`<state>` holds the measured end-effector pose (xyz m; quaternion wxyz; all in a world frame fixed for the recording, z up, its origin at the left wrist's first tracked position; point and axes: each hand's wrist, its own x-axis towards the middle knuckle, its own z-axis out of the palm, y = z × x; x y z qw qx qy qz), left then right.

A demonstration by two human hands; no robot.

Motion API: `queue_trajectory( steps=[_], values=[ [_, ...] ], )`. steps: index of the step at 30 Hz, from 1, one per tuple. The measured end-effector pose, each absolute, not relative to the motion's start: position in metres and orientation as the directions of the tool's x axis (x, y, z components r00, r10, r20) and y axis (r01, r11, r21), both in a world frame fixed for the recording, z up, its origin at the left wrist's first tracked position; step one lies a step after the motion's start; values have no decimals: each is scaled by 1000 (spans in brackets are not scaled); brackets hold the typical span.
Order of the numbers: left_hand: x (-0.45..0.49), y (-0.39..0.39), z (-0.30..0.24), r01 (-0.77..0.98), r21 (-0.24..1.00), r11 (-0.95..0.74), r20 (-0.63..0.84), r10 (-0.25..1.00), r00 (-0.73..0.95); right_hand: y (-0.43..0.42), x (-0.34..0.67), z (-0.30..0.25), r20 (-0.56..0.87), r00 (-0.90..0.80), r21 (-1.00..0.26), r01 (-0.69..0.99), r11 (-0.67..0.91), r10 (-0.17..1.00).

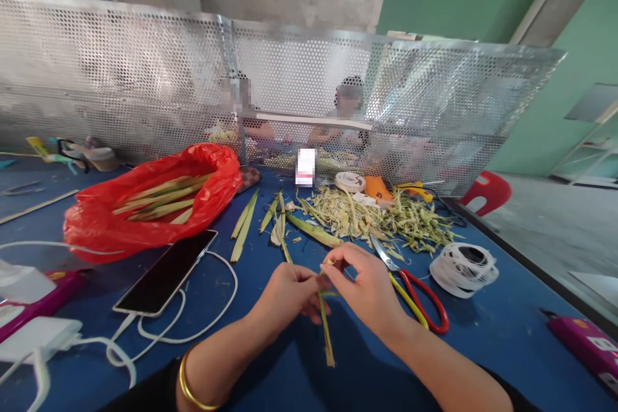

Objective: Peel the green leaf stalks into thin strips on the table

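Observation:
My left hand (290,291) and my right hand (367,290) meet above the blue table. Both pinch a narrow yellow-green leaf strip (326,335), whose cut end hangs below my fingers. A short piece of strip sticks out sideways between the hands, and the part inside the fingertips is hidden. Beyond them lies a wide split leaf (313,230), with smaller leaf pieces (244,226) to its left. Beside my right wrist rest scissors (425,302) with a red handle, with a yellow-green length along them.
At left are a red plastic bag (96,219) of long leaves, a phone (167,273) and white cables. Leaf scraps (342,212) pile at the back, near an orange item (379,188). A white ribbon roll (463,269) stands right. Behind a perforated metal screen (299,58) sit two people.

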<state>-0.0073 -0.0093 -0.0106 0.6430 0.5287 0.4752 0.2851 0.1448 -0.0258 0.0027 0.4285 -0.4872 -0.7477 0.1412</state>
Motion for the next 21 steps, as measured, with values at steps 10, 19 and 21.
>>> queue_trajectory(
  steps=[10, 19, 21],
  values=[
    [-8, -10, -11, 3, 974, 226, -217, 935, 282, -36, 141, -2, 724, -383, -88, 774, 627, 574],
    [-12, -8, -23, 228, 974, -15, -33, 979, 202, -30, 149, 5, 622, -211, -312, 816, 486, 754],
    [-11, -8, -19, 140, 987, 75, -108, 965, 240, -34, 146, 4, 686, -282, -220, 799, 560, 671]
  ],
)
